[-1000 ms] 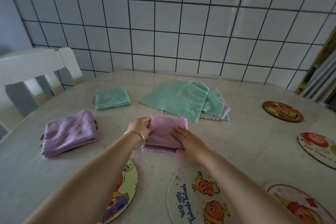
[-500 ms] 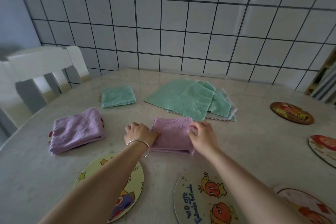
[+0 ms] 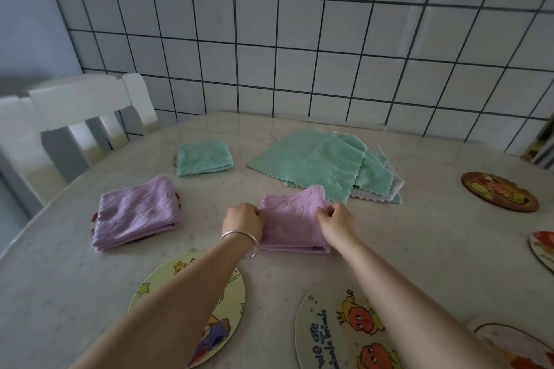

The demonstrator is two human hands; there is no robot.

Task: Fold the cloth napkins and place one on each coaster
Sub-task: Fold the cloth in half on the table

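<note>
At worktop (image 3: pixel 419 249) centre: left hand (image 3: pixel 244 220) and right hand (image 3: pixel 337 219) each pinched side edge of folded purple napkin (image 3: pixel 292 219), likely readying lift; bare coaster (image 3: pixel 329 332) waited at 6 o'clock.

A pale speckled table (image 3: pixel 419 249) set with coasters and cloth napkins.

On the table lie a folded purple napkin (image 3: pixel 293 219) at the middle, a second folded purple napkin (image 3: pixel 138 213) to its left covering a coaster whose red rim (image 3: pixel 94 223) peeks out, and a folded green napkin (image 3: pixel 204 157) farther back. A loose pile of unfolded green napkins (image 3: pixel 314 163) spreads behind the middle one, over a pale grey cloth (image 3: pixel 395 186). Bare cartoon coasters sit along the near edge: a yellow-green one (image 3: pixel 227 287), one with lettering (image 3: pixel 323 326), one at the corner (image 3: pixel 509 344). Two more lie at right: a brown-rimmed one (image 3: pixel 499 191) and one cut by the frame (image 3: pixel 542 249).
</note>
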